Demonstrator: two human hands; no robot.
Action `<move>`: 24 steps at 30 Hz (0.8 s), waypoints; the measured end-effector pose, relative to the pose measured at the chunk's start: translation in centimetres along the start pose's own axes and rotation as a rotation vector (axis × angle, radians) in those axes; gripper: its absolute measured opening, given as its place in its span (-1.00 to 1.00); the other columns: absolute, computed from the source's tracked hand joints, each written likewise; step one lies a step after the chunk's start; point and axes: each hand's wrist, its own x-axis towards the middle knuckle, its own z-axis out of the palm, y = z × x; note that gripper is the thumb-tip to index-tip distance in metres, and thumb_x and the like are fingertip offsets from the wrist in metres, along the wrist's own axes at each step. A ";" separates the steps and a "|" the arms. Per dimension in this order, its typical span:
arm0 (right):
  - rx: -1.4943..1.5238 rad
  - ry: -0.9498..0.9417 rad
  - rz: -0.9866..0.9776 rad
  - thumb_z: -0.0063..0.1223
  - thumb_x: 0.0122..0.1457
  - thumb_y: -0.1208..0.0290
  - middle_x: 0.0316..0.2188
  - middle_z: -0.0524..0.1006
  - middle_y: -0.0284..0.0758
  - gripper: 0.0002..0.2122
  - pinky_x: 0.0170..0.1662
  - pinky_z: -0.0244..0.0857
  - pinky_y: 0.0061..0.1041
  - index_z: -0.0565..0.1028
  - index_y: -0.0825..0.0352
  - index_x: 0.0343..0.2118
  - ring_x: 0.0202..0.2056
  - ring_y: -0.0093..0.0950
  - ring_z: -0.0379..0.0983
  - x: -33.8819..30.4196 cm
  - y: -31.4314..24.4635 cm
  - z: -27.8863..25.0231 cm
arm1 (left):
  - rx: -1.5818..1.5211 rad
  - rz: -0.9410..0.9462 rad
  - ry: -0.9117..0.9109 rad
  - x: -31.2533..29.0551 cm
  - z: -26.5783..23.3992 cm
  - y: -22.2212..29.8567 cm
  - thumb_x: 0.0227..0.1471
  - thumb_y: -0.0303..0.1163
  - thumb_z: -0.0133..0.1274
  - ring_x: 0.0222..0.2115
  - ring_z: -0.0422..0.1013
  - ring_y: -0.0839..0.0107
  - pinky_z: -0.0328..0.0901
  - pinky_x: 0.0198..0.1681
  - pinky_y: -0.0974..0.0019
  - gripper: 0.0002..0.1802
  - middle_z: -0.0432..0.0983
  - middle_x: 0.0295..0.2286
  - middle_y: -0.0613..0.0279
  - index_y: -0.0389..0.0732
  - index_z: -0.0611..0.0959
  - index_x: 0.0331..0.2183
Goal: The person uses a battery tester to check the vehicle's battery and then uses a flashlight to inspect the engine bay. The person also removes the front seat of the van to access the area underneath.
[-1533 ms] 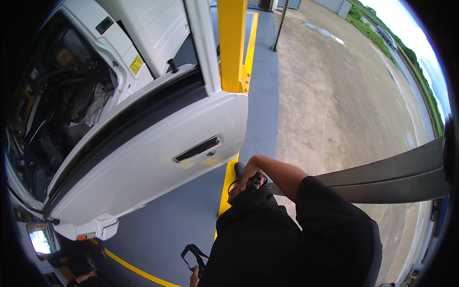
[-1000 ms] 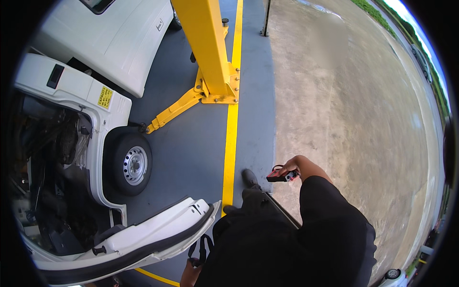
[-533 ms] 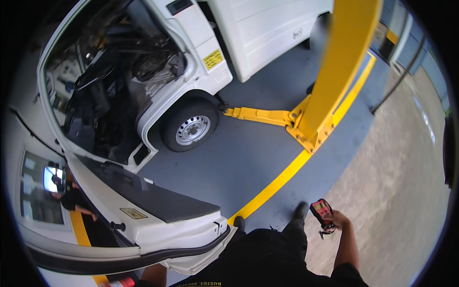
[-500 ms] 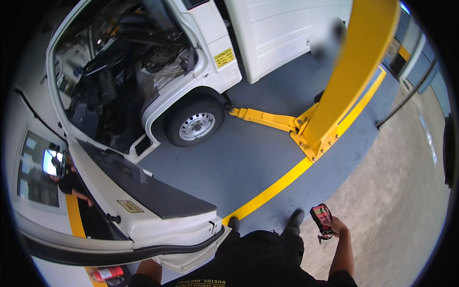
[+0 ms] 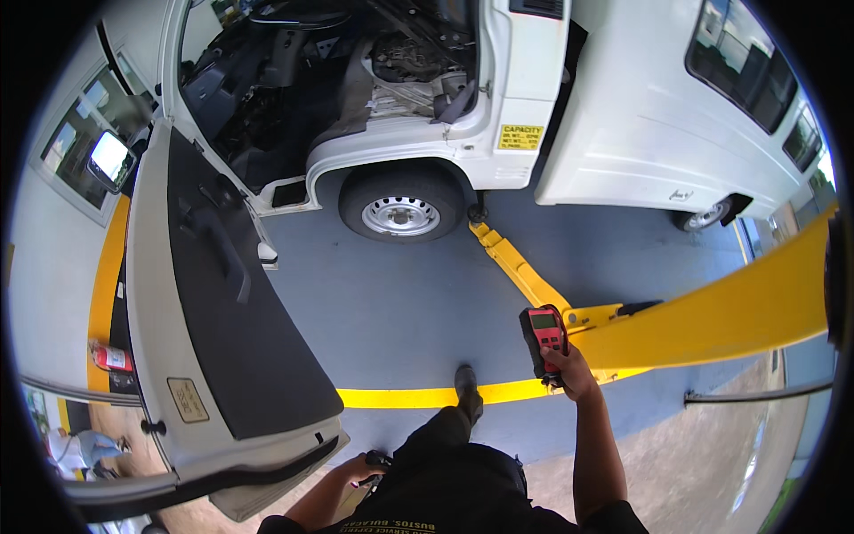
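Note:
My right hand (image 5: 574, 372) is closed around a handheld tester (image 5: 544, 336) with a red face, a black casing and a small grey screen. The thumb lies over the lower part of its face, and the tester is held out ahead of my body. Low by my left hip, my left hand (image 5: 356, 468) has its fingers curled at a small black item (image 5: 379, 460) whose kind I cannot make out. Nearest to that hand stands the swung-out door (image 5: 240, 338) of a white van (image 5: 525, 98). Through the doorway an uncovered engine bay (image 5: 414, 67) shows.
A yellow lift post (image 5: 712, 311) stands at the right, its lift arm (image 5: 520, 267) reaching to beside the front wheel (image 5: 400, 214). A yellow floor line (image 5: 409, 398) runs under my foot. At the left are a fire extinguisher (image 5: 112, 358) and a seated person (image 5: 80, 449).
My view has turned right, and I have stepped toward the van. The right hand has lifted the tester forward. My left hand has come out from behind the door into sight.

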 end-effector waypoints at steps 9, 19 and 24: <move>-0.084 -0.281 -0.020 0.27 0.24 0.36 -0.29 0.57 -0.39 -0.64 -0.31 0.56 -0.50 0.45 0.37 0.02 -0.30 -0.61 0.56 16.1 -19.6 9.4 | -0.592 -0.143 0.358 5.7 2.5 3.6 -0.11 0.11 0.43 -0.09 0.56 0.04 0.47 -0.08 0.10 -0.15 0.59 -0.13 -0.12 -0.25 0.53 0.05; -0.419 -0.337 -0.257 0.40 0.13 0.20 -0.28 0.58 -0.44 -0.50 -0.17 0.40 -0.55 0.51 0.32 0.08 -0.28 -0.61 0.45 42.8 -39.4 28.2 | -1.191 -0.295 0.568 9.2 -11.9 17.7 -0.17 0.05 0.48 -0.15 0.55 0.05 0.47 -0.16 0.08 -0.19 0.58 -0.20 -0.09 -0.35 0.52 -0.08; -0.592 -0.346 -0.246 0.42 0.10 0.04 -0.23 0.61 -0.33 -0.44 -0.25 0.49 -0.44 0.52 0.29 0.06 -0.22 -0.50 0.56 60.8 -46.0 40.1 | -1.175 0.285 0.830 12.8 -33.7 22.3 0.18 -0.23 0.22 -0.39 0.45 0.44 0.37 -0.34 0.32 -0.63 0.52 -0.27 0.21 -0.22 0.52 -0.09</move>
